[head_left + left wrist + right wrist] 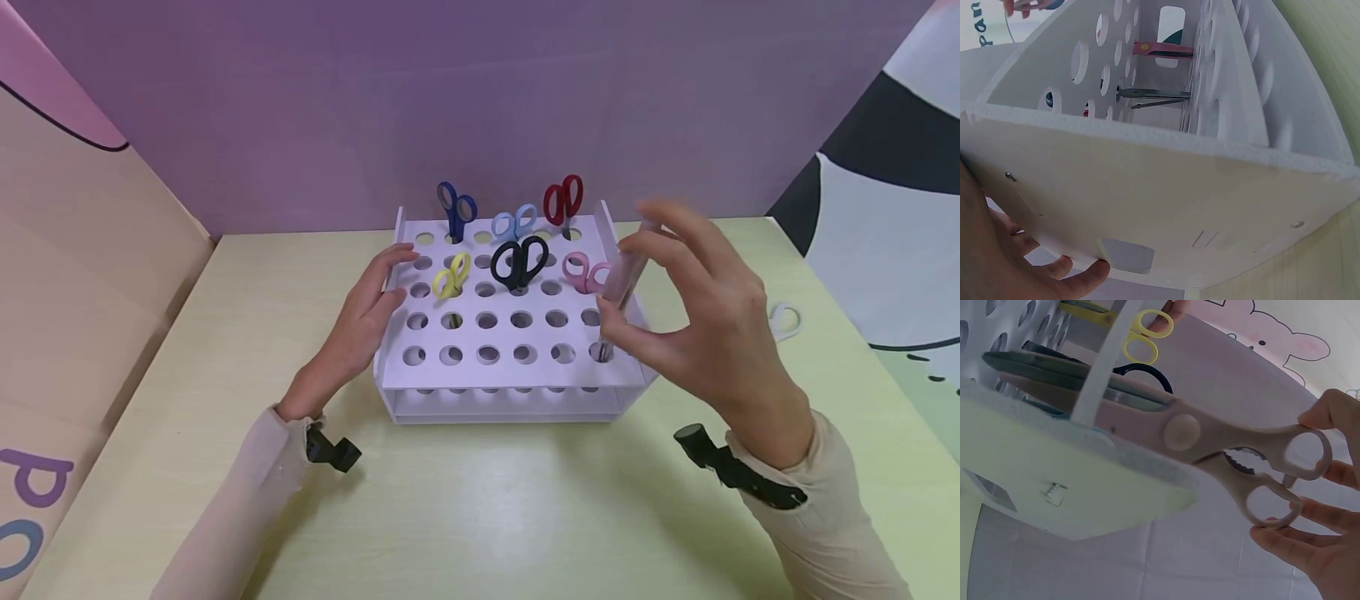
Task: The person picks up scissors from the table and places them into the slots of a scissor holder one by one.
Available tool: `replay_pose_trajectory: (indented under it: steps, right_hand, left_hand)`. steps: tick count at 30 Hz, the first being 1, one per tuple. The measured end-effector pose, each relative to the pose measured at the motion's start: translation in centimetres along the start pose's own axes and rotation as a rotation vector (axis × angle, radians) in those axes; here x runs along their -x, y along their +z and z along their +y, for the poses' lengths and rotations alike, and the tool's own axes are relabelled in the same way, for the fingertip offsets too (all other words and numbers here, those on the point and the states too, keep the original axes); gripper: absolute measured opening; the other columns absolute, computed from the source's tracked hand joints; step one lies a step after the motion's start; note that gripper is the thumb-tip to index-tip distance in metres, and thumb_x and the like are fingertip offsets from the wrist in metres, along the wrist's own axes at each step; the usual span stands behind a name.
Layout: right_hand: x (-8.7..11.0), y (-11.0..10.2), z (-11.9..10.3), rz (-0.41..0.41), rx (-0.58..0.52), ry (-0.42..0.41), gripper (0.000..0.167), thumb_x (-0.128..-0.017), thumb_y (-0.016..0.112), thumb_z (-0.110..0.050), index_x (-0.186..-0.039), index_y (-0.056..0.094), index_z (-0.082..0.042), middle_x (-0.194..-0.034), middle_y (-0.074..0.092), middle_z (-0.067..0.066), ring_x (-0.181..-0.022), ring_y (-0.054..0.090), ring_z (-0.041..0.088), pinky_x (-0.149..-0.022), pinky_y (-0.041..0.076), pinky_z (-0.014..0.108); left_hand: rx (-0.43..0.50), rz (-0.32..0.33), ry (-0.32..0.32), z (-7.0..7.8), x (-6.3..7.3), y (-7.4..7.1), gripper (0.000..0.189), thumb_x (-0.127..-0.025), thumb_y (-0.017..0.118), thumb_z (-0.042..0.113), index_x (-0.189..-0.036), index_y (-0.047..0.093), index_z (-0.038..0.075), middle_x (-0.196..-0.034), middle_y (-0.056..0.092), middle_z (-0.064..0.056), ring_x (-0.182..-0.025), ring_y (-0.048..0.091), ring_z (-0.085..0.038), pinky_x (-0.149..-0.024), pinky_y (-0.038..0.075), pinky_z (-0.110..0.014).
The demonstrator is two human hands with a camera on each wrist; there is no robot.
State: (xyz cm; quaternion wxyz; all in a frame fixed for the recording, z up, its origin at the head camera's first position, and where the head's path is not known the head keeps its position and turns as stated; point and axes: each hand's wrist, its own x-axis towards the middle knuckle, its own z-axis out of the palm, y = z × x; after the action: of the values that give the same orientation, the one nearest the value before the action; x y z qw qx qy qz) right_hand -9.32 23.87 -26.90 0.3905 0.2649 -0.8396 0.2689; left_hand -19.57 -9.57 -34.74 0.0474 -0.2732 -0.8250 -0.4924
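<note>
A white rack with rows of round holes stands on the table. At its left side panel, my left hand holds the edge, with thumb and a finger over the top; the left wrist view shows other fingers against the outer face. My right hand pinches the handle loops of pinkish-beige scissors. Their blades point down, tips at the front right hole. Upright in other holes are dark blue scissors, light blue scissors, red scissors, black scissors, yellow scissors and pink scissors.
On the table to the right, partly behind my right hand, lies a white scissors handle. A purple wall rises just behind the rack. Printed panels flank both sides. Raised side panels border the rack's top.
</note>
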Motion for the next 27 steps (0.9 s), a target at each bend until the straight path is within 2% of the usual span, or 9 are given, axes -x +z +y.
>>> replay_pose_trajectory:
  steps: [6,10,14,20,27]
  right_hand:
    - [0.1,-0.2,0.1,-0.176,0.039,0.056,0.044,-0.073,0.079,-0.020,-0.111,0.063,-0.004,-0.135,0.056,0.016,-0.125,0.052,0.034,-0.096,0.049,0.057]
    - [0.1,-0.5,-0.1,-0.249,0.057,0.065,0.044,-0.072,0.081,-0.017,-0.109,0.061,-0.005,-0.131,0.057,0.016,-0.123,0.053,0.032,-0.089,0.052,0.057]
    - [0.2,-1.0,-0.4,-0.274,0.064,0.067,0.043,-0.071,0.081,-0.017,-0.106,0.059,-0.004,-0.127,0.057,0.016,-0.120,0.052,0.031,-0.087,0.052,0.054]
    - [0.2,-1.6,-1.1,-0.320,0.090,0.086,0.044,-0.071,0.082,-0.013,-0.106,0.057,-0.002,-0.128,0.056,0.017,-0.120,0.050,0.032,-0.091,0.051,0.054]
    - [0.0,-2.9,-1.2,-0.345,0.095,0.145,0.046,-0.070,0.089,-0.016,-0.105,0.060,-0.007,-0.134,0.058,0.015,-0.126,0.052,0.034,-0.094,0.050,0.058]
  left_hand:
    - [-0.001,0.002,-0.004,-0.1,0.0,0.1,0.042,-0.101,0.039,0.008,-0.142,0.047,0.007,-0.157,0.036,-0.004,-0.149,0.022,-0.016,-0.120,0.021,-0.048]
    - [-0.011,0.006,-0.012,0.0,0.0,0.1,0.042,-0.100,0.039,0.010,-0.142,0.047,0.009,-0.157,0.036,-0.002,-0.149,0.023,-0.015,-0.121,0.019,-0.045]
    - [-0.019,0.011,-0.012,0.0,0.0,0.0,0.043,-0.100,0.039,0.009,-0.142,0.047,0.008,-0.157,0.037,-0.002,-0.149,0.023,-0.015,-0.121,0.017,-0.044]
    - [-0.019,0.017,-0.004,0.0,0.1,0.0,0.042,-0.100,0.040,0.008,-0.141,0.048,0.008,-0.156,0.038,-0.003,-0.149,0.023,-0.016,-0.121,0.017,-0.044]
    - [-0.023,0.014,0.011,0.1,0.0,0.1,0.042,-0.099,0.040,0.007,-0.141,0.048,0.007,-0.156,0.038,-0.005,-0.149,0.024,-0.017,-0.121,0.017,-0.044]
